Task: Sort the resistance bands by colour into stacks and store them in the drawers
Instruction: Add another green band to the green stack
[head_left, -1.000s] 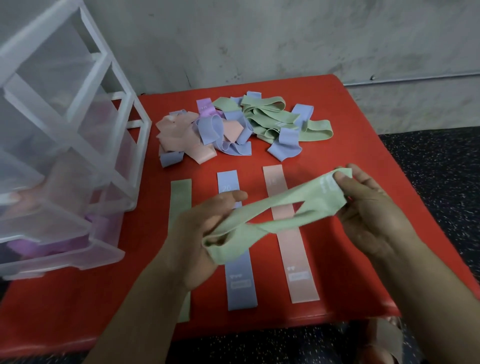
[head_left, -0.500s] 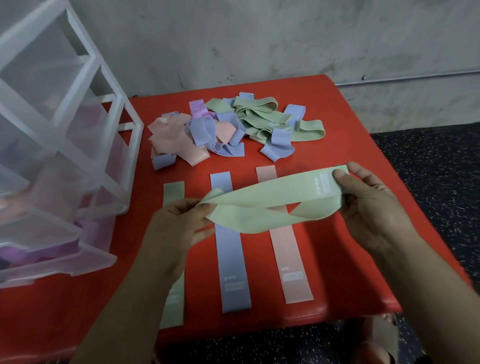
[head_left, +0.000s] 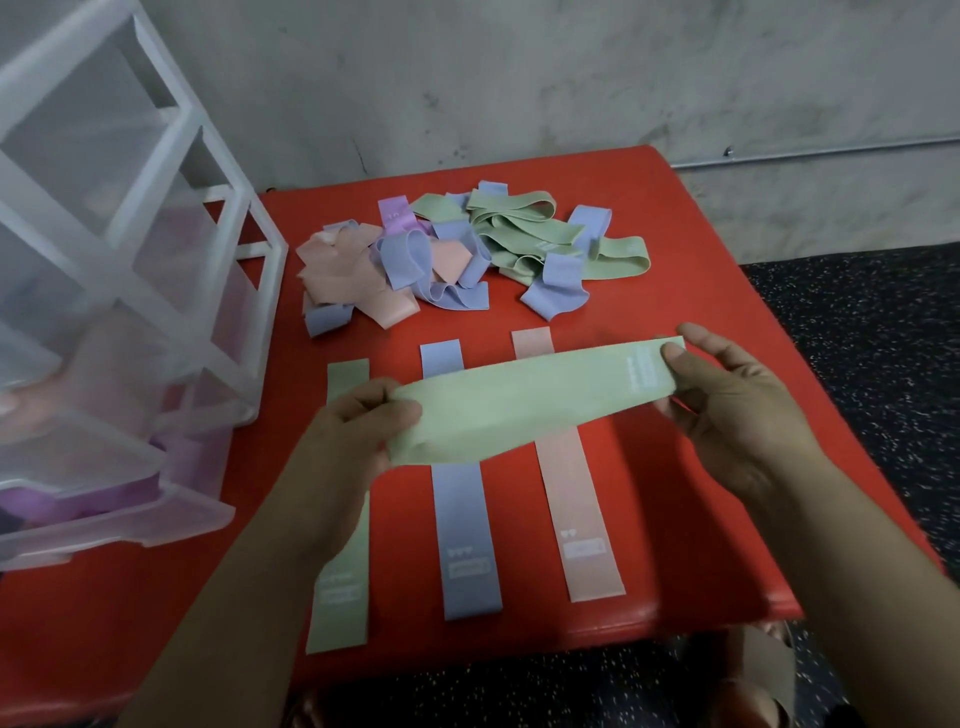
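Note:
I hold a green band (head_left: 524, 402) stretched flat above the red table (head_left: 675, 291). My left hand (head_left: 358, 436) pinches its left end and my right hand (head_left: 727, 410) pinches its right end by the white label. Under it three bands lie flat side by side: a green one (head_left: 340, 587), a blue one (head_left: 467, 530) and a pink one (head_left: 576, 519). A tangled pile of pink, blue, purple and green bands (head_left: 462, 249) lies at the back of the table. The clear drawer unit (head_left: 119, 270) stands at the left.
The unit's bottom drawer (head_left: 104, 514) is pulled out and holds purple bands. A grey wall rises behind the table. Dark speckled floor lies to the right and in front. The table's front edge runs just below the flat bands.
The twisted green band has been straightened and flattened between my hands. My left hand shifted its grip from under the loop to pinching the end.

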